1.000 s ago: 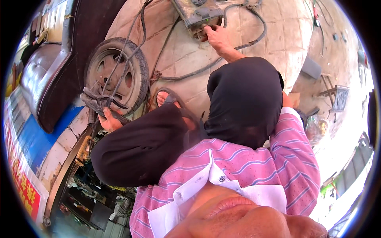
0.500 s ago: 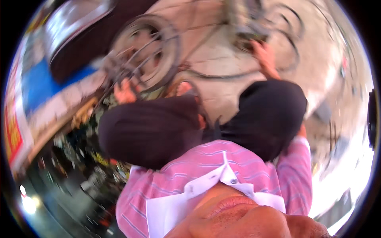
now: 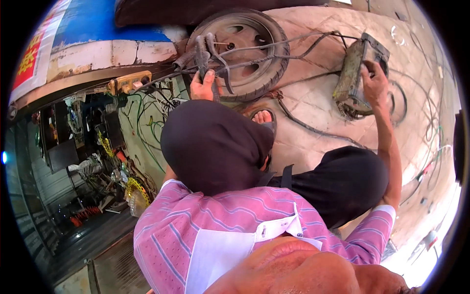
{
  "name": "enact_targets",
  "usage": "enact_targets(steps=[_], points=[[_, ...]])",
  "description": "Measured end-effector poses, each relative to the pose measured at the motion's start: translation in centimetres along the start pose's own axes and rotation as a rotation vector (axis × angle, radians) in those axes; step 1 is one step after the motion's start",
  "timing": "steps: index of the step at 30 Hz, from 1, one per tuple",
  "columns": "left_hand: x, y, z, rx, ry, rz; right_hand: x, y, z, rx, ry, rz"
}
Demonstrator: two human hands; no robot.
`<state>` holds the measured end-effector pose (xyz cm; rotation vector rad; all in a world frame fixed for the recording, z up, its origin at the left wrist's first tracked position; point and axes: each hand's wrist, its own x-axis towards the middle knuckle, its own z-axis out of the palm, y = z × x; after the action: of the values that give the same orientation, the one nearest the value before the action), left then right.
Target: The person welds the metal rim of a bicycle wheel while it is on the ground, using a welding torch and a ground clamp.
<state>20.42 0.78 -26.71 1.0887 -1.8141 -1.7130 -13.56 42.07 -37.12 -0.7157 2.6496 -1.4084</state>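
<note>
My left hand (image 3: 203, 87) is closed, thumb up, on the lower end of a dark, worn two-armed clamp (image 3: 201, 56). The clamp stands in front of a wheel (image 3: 243, 46) with a black tyre and dusty brown hub. At the right, my right hand (image 3: 375, 84) reaches a weathered metal box (image 3: 350, 73) that has cables at its ends. Its fingers are bent against the box's right side, and whatever they pinch there is hidden. My sandalled foot (image 3: 263, 117) rests on the floor below the wheel.
Thick dark cables (image 3: 313, 130) lie across the tiled floor (image 3: 313, 105), and one runs from the box past the wheel. At the left are a yellowish power strip (image 3: 131, 82), tangled thin wires and cluttered shelves (image 3: 63, 157). A blue panel (image 3: 93, 24) stands at the upper left.
The view has swung and sharpened, so wheel and box sit further right and lower in it. My right hand has moved from the box's near end up along its right side.
</note>
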Motion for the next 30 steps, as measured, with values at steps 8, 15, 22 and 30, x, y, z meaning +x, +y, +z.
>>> enact_targets(steps=[8, 15, 22, 30], points=[[-0.3, 0.3, -0.3, 0.011, -0.002, -0.006, -1.2, -1.7, 2.4, -0.279, -0.041, -0.135], [0.0, 0.2, -0.3, 0.027, -0.003, -0.028, -1.1, -0.7, 2.5, -0.196, -0.024, -0.084], [-0.1, 0.4, -0.4, 0.058, 0.003, -0.010, -1.0, -0.4, 2.5, -0.198, -0.036, -0.088], [-0.9, 0.0, -0.3, 0.036, 0.038, -0.067, -1.2, -0.2, 2.0, -0.197, -0.022, -0.114]])
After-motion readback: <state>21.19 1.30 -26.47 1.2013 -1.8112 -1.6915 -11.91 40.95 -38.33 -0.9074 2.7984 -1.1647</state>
